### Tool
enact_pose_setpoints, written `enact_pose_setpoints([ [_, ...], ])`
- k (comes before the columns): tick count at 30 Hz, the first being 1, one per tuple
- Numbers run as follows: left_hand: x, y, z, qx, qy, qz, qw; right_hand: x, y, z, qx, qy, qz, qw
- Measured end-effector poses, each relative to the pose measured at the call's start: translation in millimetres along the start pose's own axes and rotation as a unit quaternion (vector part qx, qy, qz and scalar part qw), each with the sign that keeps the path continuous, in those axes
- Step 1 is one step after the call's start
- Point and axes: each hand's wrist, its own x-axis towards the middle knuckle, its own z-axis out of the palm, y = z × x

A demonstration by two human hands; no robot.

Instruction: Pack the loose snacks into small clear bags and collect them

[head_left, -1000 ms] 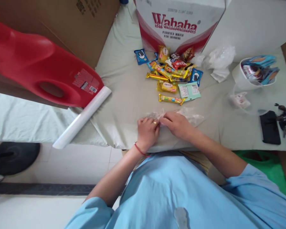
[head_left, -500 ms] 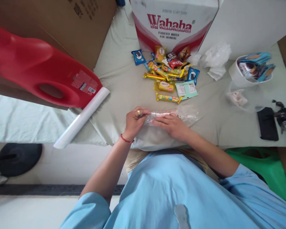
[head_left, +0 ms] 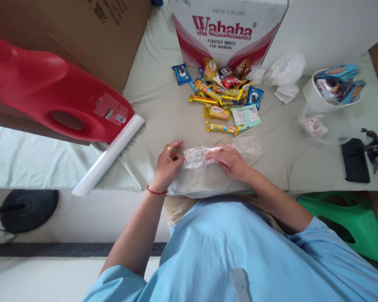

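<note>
A crinkled bundle of clear plastic film [head_left: 193,154] lies flat near the front edge of the cloth, with something pinkish partly visible inside; its kind is hard to make out. My right hand [head_left: 231,162] rests over the middle of this bundle, fingers pressed on it. At the bundle's left end is my left hand [head_left: 167,164], its thumb and index finger apart, close to the film's edge. Just beyond the bundle lies a yellow snack bar [head_left: 222,128], in front of a pile of wrapped snacks [head_left: 220,92] and a pale green packet [head_left: 247,116].
A white roll of plastic film [head_left: 108,155] lies at left against a red jug [head_left: 91,105]. Behind the snacks stands a Wahaha carton [head_left: 227,31]. On the right are crumpled white plastic [head_left: 286,75], a white tub of packets [head_left: 315,95], a clear lid [head_left: 334,126] and a black phone [head_left: 354,161].
My left hand has moved left off the bundle and its fingers have spread. My right hand stays on the film, its fingers drawn in a little.
</note>
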Motion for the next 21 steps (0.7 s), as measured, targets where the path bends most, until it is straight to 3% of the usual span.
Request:
enact_pose_setpoints([
  [4, 3, 9, 10.0, 0.021, -0.123, -0.02, 0.992, -1, 3, 2, 0.0, 0.016, -0.011, 1.0],
  [6, 2, 14, 18.1, 0.014, -0.145, -0.039, 0.988, -2, 5, 4, 0.0, 0.025, -0.013, 1.0],
  [10, -1, 19, 26.5, 0.046, -0.1, -0.051, 0.993, -4, 10, 5, 0.017, 0.036, -0.046, 0.998],
  [13, -5, 16, 20.6, 0.059, -0.043, -0.049, 0.996, -4, 10, 3, 0.025, 0.034, -0.076, 0.996],
  [18, -14, 14, 5.5, -0.014, 0.051, -0.076, 0.996, -3, 8, 9, -0.017, 0.041, -0.078, 0.996],
  [21, -17, 18, 11.4, -0.006, 0.064, -0.083, 0.994, -4, 7, 13, -0.045, 0.033, -0.071, 0.996],
])
